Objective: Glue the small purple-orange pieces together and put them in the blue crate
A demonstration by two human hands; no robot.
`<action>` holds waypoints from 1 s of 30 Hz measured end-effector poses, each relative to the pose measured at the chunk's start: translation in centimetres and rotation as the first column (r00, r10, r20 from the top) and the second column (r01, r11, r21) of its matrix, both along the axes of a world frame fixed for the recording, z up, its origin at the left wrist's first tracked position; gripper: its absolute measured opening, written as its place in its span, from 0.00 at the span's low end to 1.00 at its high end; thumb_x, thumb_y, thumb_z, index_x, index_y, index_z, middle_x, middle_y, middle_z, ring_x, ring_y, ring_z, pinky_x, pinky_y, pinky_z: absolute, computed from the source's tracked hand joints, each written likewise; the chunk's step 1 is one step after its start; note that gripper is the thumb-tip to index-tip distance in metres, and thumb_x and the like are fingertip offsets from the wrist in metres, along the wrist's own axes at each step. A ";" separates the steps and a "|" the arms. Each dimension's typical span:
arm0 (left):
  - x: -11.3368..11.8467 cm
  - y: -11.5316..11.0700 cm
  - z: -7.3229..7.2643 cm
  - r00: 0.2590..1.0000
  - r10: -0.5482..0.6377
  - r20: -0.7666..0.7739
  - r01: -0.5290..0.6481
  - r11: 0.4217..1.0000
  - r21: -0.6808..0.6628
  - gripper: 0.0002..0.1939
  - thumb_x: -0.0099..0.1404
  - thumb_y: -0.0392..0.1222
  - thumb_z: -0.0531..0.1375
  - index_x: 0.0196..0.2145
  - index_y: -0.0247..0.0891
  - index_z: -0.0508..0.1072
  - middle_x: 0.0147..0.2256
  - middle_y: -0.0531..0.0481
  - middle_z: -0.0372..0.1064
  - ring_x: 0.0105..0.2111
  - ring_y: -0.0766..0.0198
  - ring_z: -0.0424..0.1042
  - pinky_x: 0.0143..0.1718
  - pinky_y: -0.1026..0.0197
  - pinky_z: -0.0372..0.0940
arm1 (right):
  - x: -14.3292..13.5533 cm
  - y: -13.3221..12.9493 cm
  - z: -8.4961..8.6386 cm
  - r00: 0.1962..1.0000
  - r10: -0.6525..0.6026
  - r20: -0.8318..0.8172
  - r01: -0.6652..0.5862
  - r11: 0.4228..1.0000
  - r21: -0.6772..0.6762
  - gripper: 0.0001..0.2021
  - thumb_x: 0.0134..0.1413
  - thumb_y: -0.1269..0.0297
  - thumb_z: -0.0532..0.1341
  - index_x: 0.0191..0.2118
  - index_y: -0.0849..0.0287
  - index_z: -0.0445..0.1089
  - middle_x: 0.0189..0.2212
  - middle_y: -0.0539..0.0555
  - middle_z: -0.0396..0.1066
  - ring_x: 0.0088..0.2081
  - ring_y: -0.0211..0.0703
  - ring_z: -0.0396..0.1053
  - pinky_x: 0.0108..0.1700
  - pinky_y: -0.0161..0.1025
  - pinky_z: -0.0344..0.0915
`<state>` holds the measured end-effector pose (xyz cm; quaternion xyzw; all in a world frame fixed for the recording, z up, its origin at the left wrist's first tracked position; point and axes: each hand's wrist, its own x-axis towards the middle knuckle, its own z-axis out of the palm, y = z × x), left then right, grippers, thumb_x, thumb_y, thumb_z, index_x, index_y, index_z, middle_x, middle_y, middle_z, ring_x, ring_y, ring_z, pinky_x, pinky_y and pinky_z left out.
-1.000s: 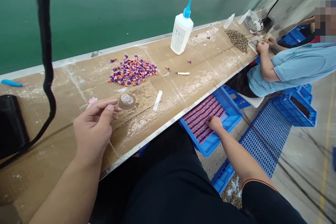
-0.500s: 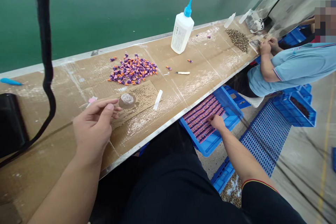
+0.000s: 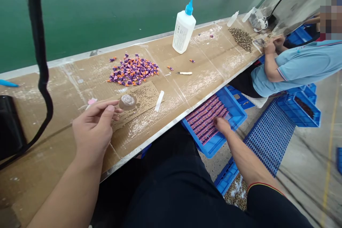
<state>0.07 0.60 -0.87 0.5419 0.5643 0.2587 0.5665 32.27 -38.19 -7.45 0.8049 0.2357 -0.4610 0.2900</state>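
Observation:
My left hand point(image 3: 94, 123) hovers over the table with thumb and forefinger pinched; whatever may be between them is too small to make out. Just beyond its fingertips, a whitish, glue-like blob point(image 3: 127, 100) sits on a stained piece of cardboard point(image 3: 145, 96). My right hand point(image 3: 222, 126) reaches down into a blue bin point(image 3: 211, 152), fingers curled at the rows of small purple-and-pink pieces point(image 3: 204, 119) in it. Its fingertips are partly hidden. A pile of small purple-and-orange pieces point(image 3: 135, 69) lies behind the cardboard.
A white bottle with a blue nozzle point(image 3: 184, 32) stands mid-table, near a small knife point(image 3: 185, 73) and a white strip point(image 3: 159, 101). A black cable point(image 3: 42, 60) hangs at left. At right, a co-worker in a light blue shirt point(image 3: 299, 62) sits by a brassy pile point(image 3: 240, 39).
My right hand has shifted slightly right over the rows in the bin. My left hand keeps its pinch by the blob, and the whole view has moved a little.

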 end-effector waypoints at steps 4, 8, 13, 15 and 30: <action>-0.1 -0.1 -0.2 1.000 0.000 -0.029 0.000 1.000 0.008 0.12 0.56 0.47 0.70 0.34 0.37 0.86 0.30 0.48 0.79 0.27 0.67 0.77 0.29 0.69 0.71 | 0.1 0.1 -0.3 1.000 0.006 -0.003 -0.006 1.000 -0.012 0.09 0.72 0.70 0.62 0.51 0.63 0.78 0.51 0.60 0.78 0.49 0.45 0.76 0.52 0.42 0.71; -0.2 0.0 -0.2 1.000 0.009 -0.010 -0.009 1.000 0.001 0.11 0.57 0.47 0.70 0.35 0.38 0.86 0.32 0.49 0.80 0.28 0.69 0.77 0.29 0.71 0.71 | 0.3 0.0 -0.3 1.000 0.005 -0.004 -0.005 1.000 -0.015 0.09 0.71 0.70 0.62 0.52 0.63 0.77 0.50 0.59 0.79 0.49 0.45 0.76 0.52 0.42 0.71; -0.2 0.0 -0.1 0.999 -0.016 -0.048 0.016 1.000 0.007 0.12 0.58 0.48 0.69 0.36 0.39 0.87 0.31 0.48 0.80 0.28 0.69 0.77 0.31 0.70 0.72 | 0.2 -0.2 -0.1 1.000 -0.002 -0.008 0.002 1.000 0.000 0.09 0.72 0.70 0.62 0.52 0.62 0.77 0.49 0.59 0.79 0.49 0.44 0.77 0.52 0.41 0.70; -0.2 0.0 0.0 0.998 -0.020 -0.066 0.021 1.000 0.010 0.12 0.58 0.48 0.69 0.36 0.39 0.87 0.31 0.48 0.80 0.28 0.69 0.77 0.31 0.70 0.72 | 0.2 -0.2 -0.1 1.000 -0.004 -0.010 0.004 1.000 0.007 0.09 0.71 0.70 0.63 0.51 0.62 0.78 0.48 0.59 0.80 0.48 0.44 0.76 0.51 0.41 0.70; 0.0 0.1 0.4 0.996 -0.019 -0.084 0.020 1.000 0.017 0.14 0.57 0.49 0.68 0.35 0.36 0.86 0.30 0.48 0.79 0.27 0.68 0.76 0.29 0.67 0.71 | 0.2 0.1 0.3 1.000 -0.014 0.008 0.014 1.000 -0.012 0.10 0.71 0.70 0.62 0.51 0.60 0.79 0.48 0.57 0.80 0.49 0.45 0.77 0.49 0.38 0.69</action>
